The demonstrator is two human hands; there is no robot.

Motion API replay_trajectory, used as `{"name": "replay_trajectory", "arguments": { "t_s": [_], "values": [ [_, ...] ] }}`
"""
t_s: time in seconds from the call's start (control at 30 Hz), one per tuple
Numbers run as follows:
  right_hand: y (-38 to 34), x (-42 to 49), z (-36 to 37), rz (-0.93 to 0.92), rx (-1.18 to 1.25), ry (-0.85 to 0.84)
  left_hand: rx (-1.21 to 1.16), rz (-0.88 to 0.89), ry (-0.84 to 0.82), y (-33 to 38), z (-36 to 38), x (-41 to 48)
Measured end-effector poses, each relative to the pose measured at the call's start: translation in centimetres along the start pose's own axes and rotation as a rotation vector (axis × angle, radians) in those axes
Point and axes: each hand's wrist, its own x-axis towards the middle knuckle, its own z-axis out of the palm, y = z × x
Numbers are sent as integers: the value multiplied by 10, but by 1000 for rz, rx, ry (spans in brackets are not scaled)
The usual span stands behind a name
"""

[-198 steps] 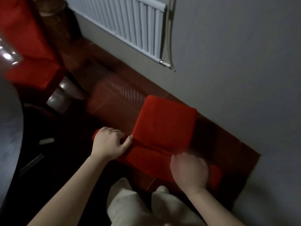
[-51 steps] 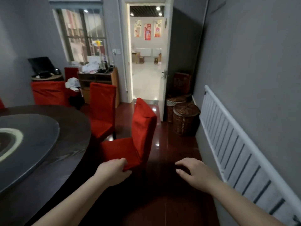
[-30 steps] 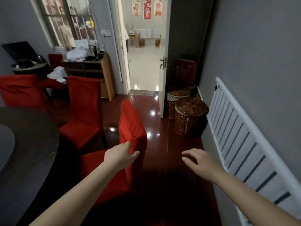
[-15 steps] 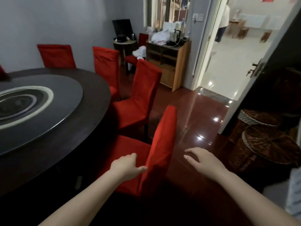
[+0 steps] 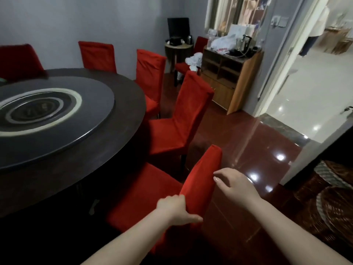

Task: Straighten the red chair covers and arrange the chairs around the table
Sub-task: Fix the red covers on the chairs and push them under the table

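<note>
Only one view to go on here: a wide-angle camera is worn on the head and tilted forward and down, so straight lines get bent toward the edges. The room is seen from high up, right behind the nearest red chair (image 5: 202, 175), which is caught from above and very close. Both forearms are brought in from the bottom edge, with the left hand (image 5: 174, 210) and right hand (image 5: 236, 185) framed low in the middle. The round table (image 5: 128, 119) is taken in on the left, the open doorway (image 5: 315, 83) is framed upper right, and the wicker baskets (image 5: 334, 207) are cut off by the right edge. The farther chairs (image 5: 150, 73) are slightly blurred.
</note>
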Motion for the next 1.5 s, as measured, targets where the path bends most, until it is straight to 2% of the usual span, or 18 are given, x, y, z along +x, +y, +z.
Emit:
{"name": "replay_trajectory", "arguments": {
  "t_s": [0.17,0.3,0.4,0.63,0.73,0.9,1.07,1.2,1.37,1.5],
  "values": [
    [31,91,15,-249,-122,-107,-97,-234,-17,25,35,16],
    [46,145,34,-403,-399,-393,-264,-456,121,47,50,18],
    [59,158,54,-552,-548,-473,-303,-581,232,57,58,18],
    [81,161,71,-771,-491,-313,-242,-871,540,87,70,30],
    [84,160,75,-834,-469,-258,-214,-917,543,91,74,31],
    [98,152,86,-886,-302,-55,-159,-960,542,105,90,32],
    [102,157,91,-962,-272,-8,-151,-976,518,122,101,32],
    [74,160,96,-1058,-214,32,-189,-1034,563,123,111,20],
    [-3,154,119,-1103,-127,25,-177,-1169,667,86,117,-15],
    [-25,164,139,-1102,-134,-1,-173,-1160,661,57,108,-15]
  ]
}}
